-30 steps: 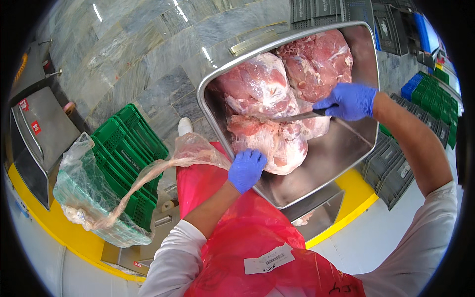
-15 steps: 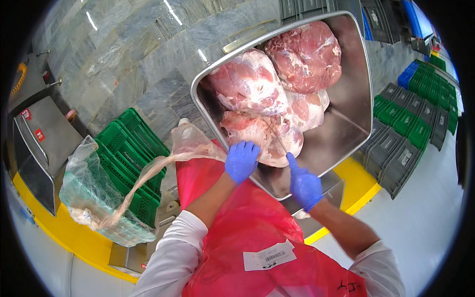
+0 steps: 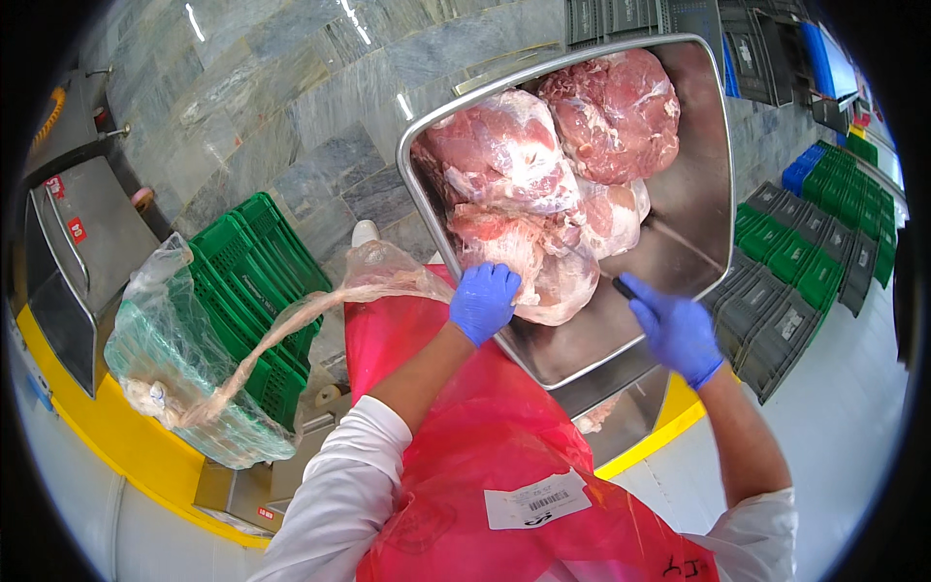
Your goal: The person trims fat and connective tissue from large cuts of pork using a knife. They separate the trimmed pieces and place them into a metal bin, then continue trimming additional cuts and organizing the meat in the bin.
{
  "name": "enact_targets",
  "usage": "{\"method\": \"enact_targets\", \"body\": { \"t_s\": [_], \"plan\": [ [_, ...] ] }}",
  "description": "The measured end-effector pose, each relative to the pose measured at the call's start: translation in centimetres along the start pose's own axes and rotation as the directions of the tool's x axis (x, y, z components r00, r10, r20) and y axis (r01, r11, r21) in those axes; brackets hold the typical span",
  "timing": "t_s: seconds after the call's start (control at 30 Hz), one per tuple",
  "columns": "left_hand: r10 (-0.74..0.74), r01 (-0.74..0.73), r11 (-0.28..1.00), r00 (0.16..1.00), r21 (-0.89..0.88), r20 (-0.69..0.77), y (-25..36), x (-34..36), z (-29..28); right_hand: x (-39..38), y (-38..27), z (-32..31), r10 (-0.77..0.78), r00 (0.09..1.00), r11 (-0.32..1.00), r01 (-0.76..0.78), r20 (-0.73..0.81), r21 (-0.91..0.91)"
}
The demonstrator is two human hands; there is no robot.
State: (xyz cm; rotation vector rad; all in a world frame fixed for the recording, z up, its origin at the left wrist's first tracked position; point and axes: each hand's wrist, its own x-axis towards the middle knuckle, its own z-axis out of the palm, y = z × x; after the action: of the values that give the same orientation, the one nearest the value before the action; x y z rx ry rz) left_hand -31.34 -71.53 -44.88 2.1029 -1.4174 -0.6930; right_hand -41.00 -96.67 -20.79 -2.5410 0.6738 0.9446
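A steel tray (image 3: 698,209) sits at twelve to one o'clock from the person, with meat cuts (image 3: 543,184) piled in its far and left part. The left hand (image 3: 483,301) rests on the nearest cut at the tray's near-left edge; the right hand (image 3: 676,330) sits at two o'clock over the tray's near side, holding a knife (image 3: 669,241) that reaches into the tray. Stacked crates (image 3: 254,281) stand at ten o'clock, a bag-lined bin (image 3: 175,369) just left of them. More crates (image 3: 805,262) line up at three o'clock.

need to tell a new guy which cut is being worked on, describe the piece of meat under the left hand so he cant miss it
Start at the big steel tray tilted in front of the red apron. Of the raw cuts piled in it, take the pale, fatty piece of meat nearest the apron, under the blue-gloved left hand; the others sit farther up and look redder.
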Motion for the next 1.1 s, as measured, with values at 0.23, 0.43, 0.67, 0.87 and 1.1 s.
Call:
{"method": "enact_targets", "body": {
  "t_s": [0.23,0.43,0.67,0.87,1.1],
  "plan": [
    [-0.001,0.0,1.0,0.998,-0.018,-0.063,-0.1,0.3,0.2,10.7,5.7,-3.9,-0.238,0.946,0.927,0.29,0.222,-0.24],
    [0.029,-0.029,1.0,1.0,0.006,-0.009,0.0,0.1,-0.4,15.9,9.0,-4.3,-0.28,0.856,0.903,0.388,0.436,-0.183],
    [0.017,-0.017,1.0,1.0,-0.002,0.002,-0.2,0.2,-0.5,14.1,6.7,-2.1,-0.269,0.888,0.915,0.356,0.373,-0.189],
    [0.01,-0.01,1.0,1.0,0.019,-0.013,-0.2,0.0,-0.8,10.7,-2.1,-0.1,-0.134,0.935,0.946,0.22,0.329,-0.238],
    [0.037,-0.038,0.999,0.995,-0.009,-0.093,-0.3,0.2,0.5,6.6,-10.2,4.9,0.151,0.959,0.973,-0.101,0.241,-0.208]
  ]
}}
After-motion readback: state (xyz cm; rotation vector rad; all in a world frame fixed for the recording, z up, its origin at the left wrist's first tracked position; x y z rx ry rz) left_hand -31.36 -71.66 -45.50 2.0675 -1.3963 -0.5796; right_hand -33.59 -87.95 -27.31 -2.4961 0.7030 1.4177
